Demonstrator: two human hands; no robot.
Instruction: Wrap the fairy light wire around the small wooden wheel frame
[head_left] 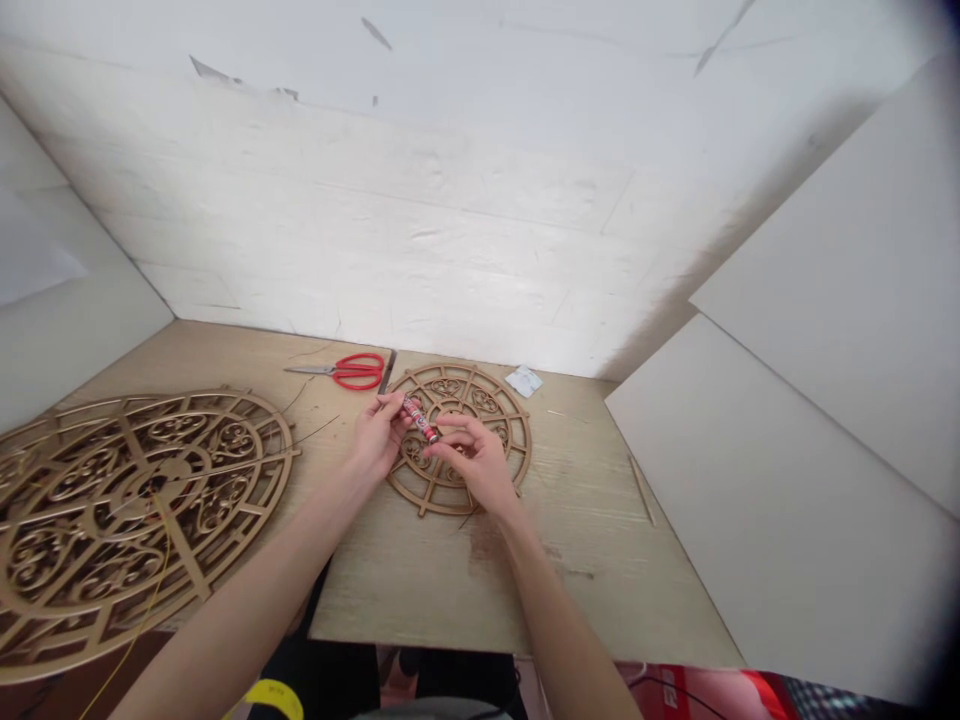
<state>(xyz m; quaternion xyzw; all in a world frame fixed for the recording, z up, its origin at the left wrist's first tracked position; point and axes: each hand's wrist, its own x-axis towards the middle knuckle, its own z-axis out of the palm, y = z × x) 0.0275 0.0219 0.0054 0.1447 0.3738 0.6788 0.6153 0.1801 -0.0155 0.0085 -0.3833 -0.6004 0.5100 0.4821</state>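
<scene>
A small, slim tube point(421, 420) with red and white print is held slantwise above the smaller gold-coloured round openwork frame point(516, 398). My left hand point(381, 435) is closed on its upper end, with thumb and fingers pinching it. At the tube's lower, dark end, the thumb and forefinger of my right hand point(476, 462) close around the tip. The round frame lies flat on the wooden table point(585, 590) and has scroll ornaments inside its rings; my hands hide part of it.
Red-handled scissors point(358, 371) lie behind my left hand. Larger stacked round frames point(191, 575) fill the left side, with a yellow wire point(159, 585) across them. A crumpled white packet point(523, 381) and a thin stick point(642, 490) are on the right. White boards point(780, 480) stand around.
</scene>
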